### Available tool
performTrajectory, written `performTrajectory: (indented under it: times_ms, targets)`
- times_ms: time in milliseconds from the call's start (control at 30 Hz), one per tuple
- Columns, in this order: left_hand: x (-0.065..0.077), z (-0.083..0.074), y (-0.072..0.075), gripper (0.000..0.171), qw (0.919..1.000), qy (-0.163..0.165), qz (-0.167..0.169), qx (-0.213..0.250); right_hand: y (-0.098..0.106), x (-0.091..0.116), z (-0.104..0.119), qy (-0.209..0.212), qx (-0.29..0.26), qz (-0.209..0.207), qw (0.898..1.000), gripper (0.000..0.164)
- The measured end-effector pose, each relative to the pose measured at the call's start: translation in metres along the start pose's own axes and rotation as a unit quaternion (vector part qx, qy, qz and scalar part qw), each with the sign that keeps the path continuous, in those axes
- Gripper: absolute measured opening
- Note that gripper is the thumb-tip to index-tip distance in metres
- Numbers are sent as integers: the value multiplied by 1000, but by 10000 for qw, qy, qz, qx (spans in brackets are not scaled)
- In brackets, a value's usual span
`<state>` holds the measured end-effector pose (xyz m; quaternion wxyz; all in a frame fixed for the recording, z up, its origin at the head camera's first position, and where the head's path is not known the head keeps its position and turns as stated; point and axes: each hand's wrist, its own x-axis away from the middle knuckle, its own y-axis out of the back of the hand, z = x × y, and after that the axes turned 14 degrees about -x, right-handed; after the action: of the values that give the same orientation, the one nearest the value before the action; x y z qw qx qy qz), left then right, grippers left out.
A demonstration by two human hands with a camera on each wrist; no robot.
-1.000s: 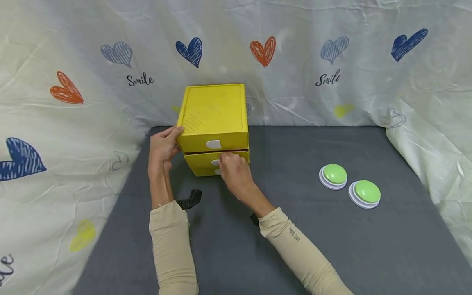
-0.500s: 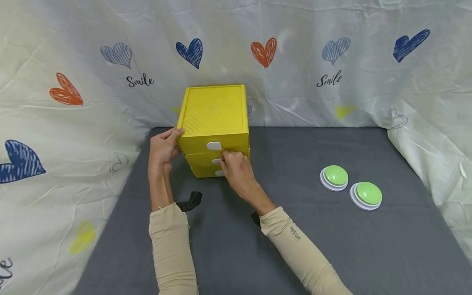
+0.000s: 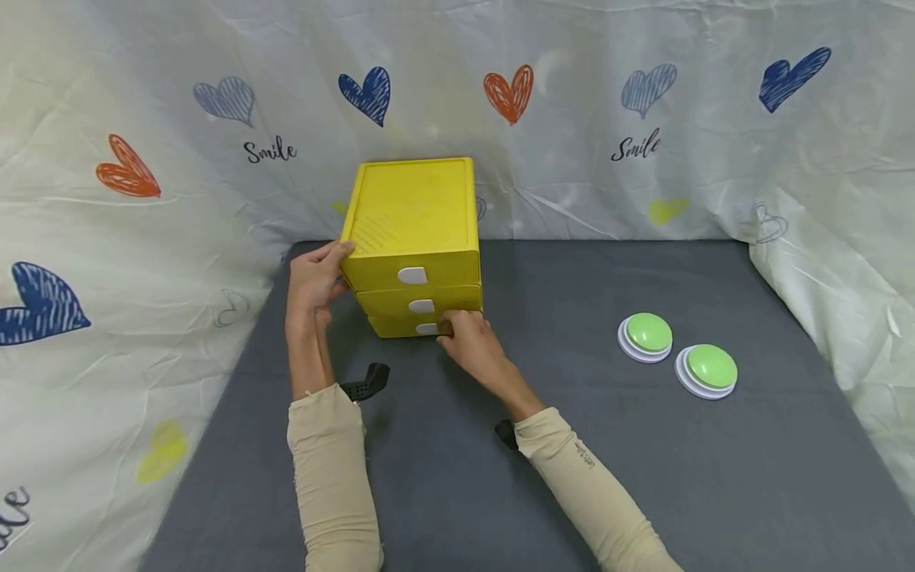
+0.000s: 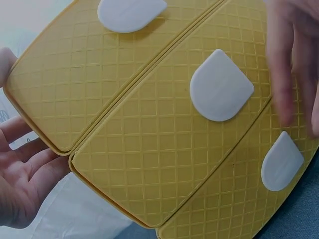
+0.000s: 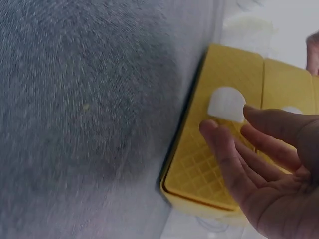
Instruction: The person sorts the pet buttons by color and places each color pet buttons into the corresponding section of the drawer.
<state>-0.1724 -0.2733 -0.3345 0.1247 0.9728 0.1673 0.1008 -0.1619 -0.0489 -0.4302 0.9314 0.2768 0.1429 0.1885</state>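
A yellow three-drawer box (image 3: 411, 206) stands at the back of the table, its drawers pushed in. Each drawer front carries a white rounded pull tab. My left hand (image 3: 314, 278) holds the box's left front corner, thumb at the top edge and fingers along the side. My right hand (image 3: 472, 343) is at the lower right of the front. Its parted thumb and fingers are close to the bottom drawer's tab (image 5: 227, 103) in the right wrist view. In the left wrist view those fingers are blurred, just above the bottom tab (image 4: 282, 162); the middle tab (image 4: 222, 85) is untouched.
Two round push buttons, one green-topped button (image 3: 649, 332) and another nearer one (image 3: 711, 366), sit on white bases at the right. A grey cloth (image 3: 572, 485) covers the table. A pale curtain (image 3: 557, 48) printed with hearts hangs behind and at both sides.
The middle drawer, slightly out a second ago, slid back in flush under my right hand. That hand then let go of the middle tab and moved down to the bottom tab. My left hand stayed put.
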Motion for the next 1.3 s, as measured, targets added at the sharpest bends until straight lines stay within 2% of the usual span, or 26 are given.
performTrajectory:
  times_ms: [133, 300, 367, 567, 767, 1000, 1167, 1300]
  targets:
    - [-2, 3, 2, 57, 9999, 93, 73, -82, -11, -2, 0, 224, 383, -12, 9990, 22]
    - [-2, 7, 3, 52, 9999, 71, 79, -132, -18, 0, 0, 477, 742, -235, 9958, 9]
    - [-2, 7, 4, 52, 9998, 20, 139, -170, -19, 1, -1, 519, 751, -307, 9954, 6]
    - [-3, 6, 6, 48, 9995, -216, 206, 40, -19, 9, 1, 684, 482, -211, 9963, 13]
    - [-4, 4, 7, 45, 9993, -239, 234, 141, -18, 23, 11, 589, 558, -70, 9967, 23]
    - [-5, 4, 4, 48, 9994, -122, 176, 259, -17, 40, 22, 319, 638, 186, 9973, 20]
    - [-4, 5, 4, 41, 9995, -177, 136, 213, -13, 49, 30, 172, 727, 409, 9964, 37]
    - [-4, 4, 3, 39, 9996, -202, 48, 209, -11, 57, 35, 27, 749, 475, 9961, 39]
